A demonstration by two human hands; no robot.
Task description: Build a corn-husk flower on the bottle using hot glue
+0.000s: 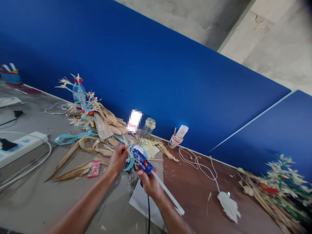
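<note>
My right hand [150, 184] is closed round a blue glue gun [142, 162] with a long clear glue stick [168, 194] sticking out of its back. The gun's nozzle points up-left toward my left hand [118, 159]. That hand is pinched on a small piece of light blue ribbon [129, 164] with pale dried leaf bits at its tip. Both hands hover just above the table, over a white sheet [141, 198]. The gun's black cord [148, 211] hangs down toward me.
A pile of dried husks [107, 125], blue ribbon [69, 139] and a plastic bottle [79, 92] lies at the left. A power strip [23, 144], glass jar [148, 127], paper cup [175, 140], white cord [197, 162] and a dried-flower bunch [275, 185] stand about. Blue partition behind.
</note>
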